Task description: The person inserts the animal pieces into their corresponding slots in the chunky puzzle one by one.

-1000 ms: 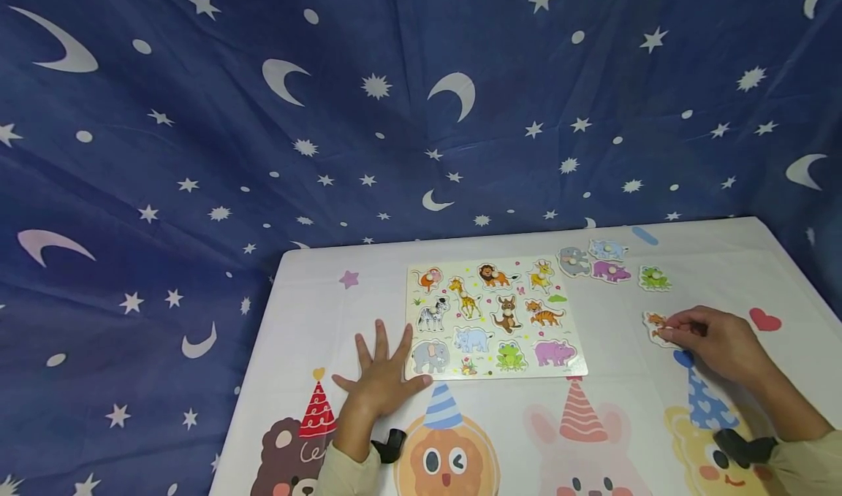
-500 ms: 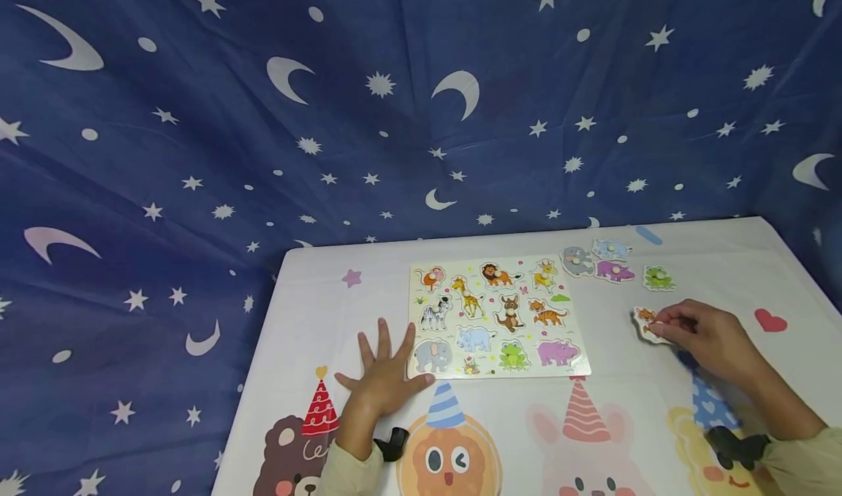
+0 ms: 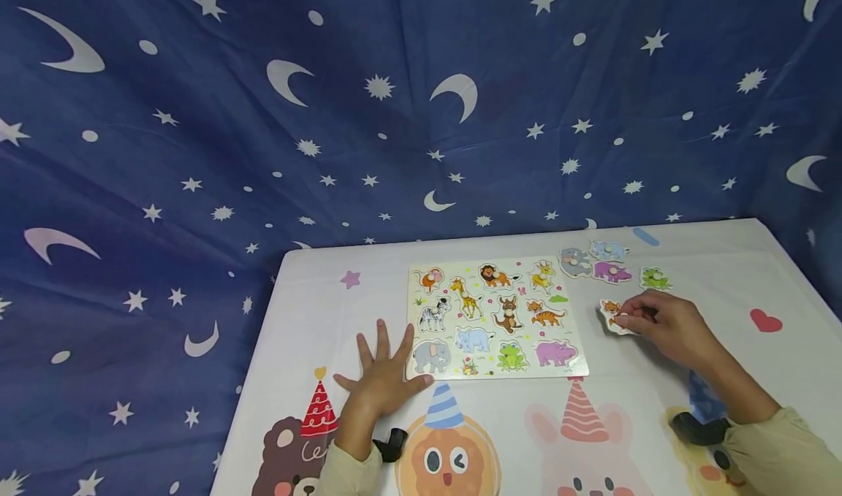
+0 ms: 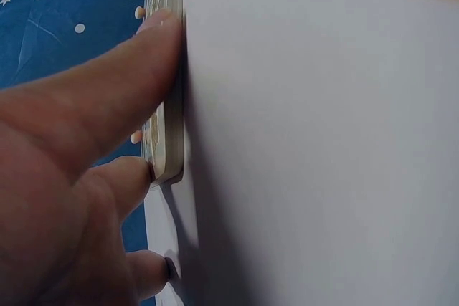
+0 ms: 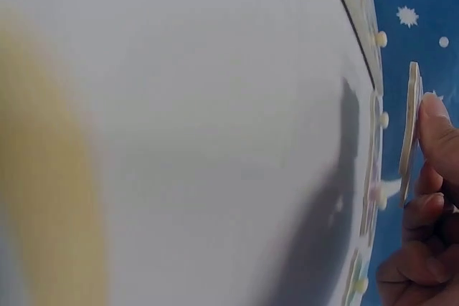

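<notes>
My right hand (image 3: 672, 326) pinches a tiger puzzle piece (image 3: 612, 316) by its face. In the right wrist view the piece (image 5: 410, 130) shows edge-on, lifted off the table, its shadow falling on the cloth. Left of it lies a wooden animal puzzle board (image 3: 492, 368). My left hand (image 3: 381, 384) rests with fingers spread at the board's lower left corner. Up close in the left wrist view, the thumb (image 4: 143, 55) lies against the edge of the board (image 4: 174, 112). Knobbed pieces, among them a lion (image 3: 498, 277) and a zebra (image 3: 433, 315), sit in the board.
Beyond the board's upper right corner lie an elephant piece (image 3: 575, 263), a blue rhino piece (image 3: 608, 250) and a purple hippo piece (image 3: 612, 272). A frog piece (image 3: 654, 277) is just past my right hand. A dark blue star-patterned curtain (image 3: 368, 116) hangs behind the table.
My right hand has lifted the tiger piece from the table and carried it left toward the board. The left hand stays in place.
</notes>
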Demonstrator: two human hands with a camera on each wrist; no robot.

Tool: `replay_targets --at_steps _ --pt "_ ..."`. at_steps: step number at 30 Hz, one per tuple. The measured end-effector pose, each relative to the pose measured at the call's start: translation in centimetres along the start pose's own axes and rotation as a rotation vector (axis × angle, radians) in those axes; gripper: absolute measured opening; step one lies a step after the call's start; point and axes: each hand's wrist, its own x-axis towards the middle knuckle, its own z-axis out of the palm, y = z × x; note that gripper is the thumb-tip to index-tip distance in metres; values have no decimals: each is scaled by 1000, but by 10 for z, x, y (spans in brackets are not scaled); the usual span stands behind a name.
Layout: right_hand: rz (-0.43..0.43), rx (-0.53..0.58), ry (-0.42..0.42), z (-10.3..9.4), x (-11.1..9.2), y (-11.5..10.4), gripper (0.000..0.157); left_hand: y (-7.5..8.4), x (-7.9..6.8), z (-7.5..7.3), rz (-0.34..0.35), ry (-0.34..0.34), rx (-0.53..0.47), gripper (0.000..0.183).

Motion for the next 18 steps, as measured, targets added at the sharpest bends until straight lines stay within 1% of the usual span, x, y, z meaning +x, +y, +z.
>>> replay_targets --at_steps 5,14,18 --pt "-66 13 5 8 9 -10 19 0 -2 -1 5 8 -7 95" --pt "-165 53 -6 23 24 -27 17 -2 -1 0 21 -1 -4 93" --pt "-158 82 -28 30 27 -34 17 -2 -1 -1 22 -2 1 93"
